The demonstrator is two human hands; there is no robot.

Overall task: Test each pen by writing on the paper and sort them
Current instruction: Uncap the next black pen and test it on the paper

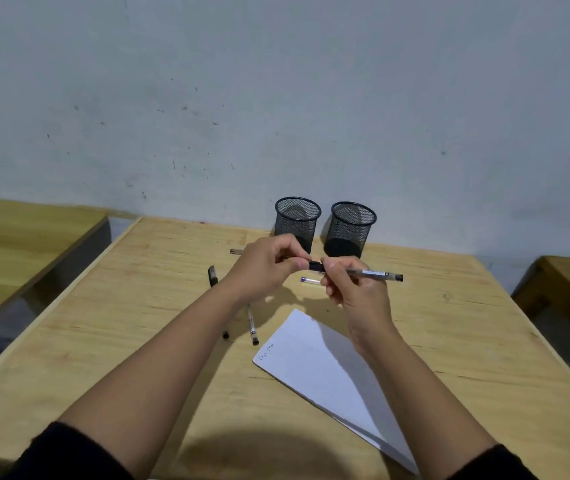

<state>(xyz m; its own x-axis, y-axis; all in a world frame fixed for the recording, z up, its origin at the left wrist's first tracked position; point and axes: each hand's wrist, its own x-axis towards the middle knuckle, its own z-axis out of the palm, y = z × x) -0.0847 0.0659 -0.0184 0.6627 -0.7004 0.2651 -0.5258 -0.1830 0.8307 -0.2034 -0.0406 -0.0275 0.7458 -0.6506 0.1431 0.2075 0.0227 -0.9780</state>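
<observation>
Head view, both hands raised, left hand pinching cap, right hand gripping pen

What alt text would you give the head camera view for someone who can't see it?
Two hands hold a clear black-capped pen above a wooden table: left hand at the cap, right hand gripping the barrel. Two black mesh cups, loose pens and white paper lie nearby.

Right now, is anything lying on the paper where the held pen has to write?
Nothing visible does. The pen is held above the table in both hands, and the paper below shows only small scribbles at its left corner. My right forearm hides its right side.
</observation>
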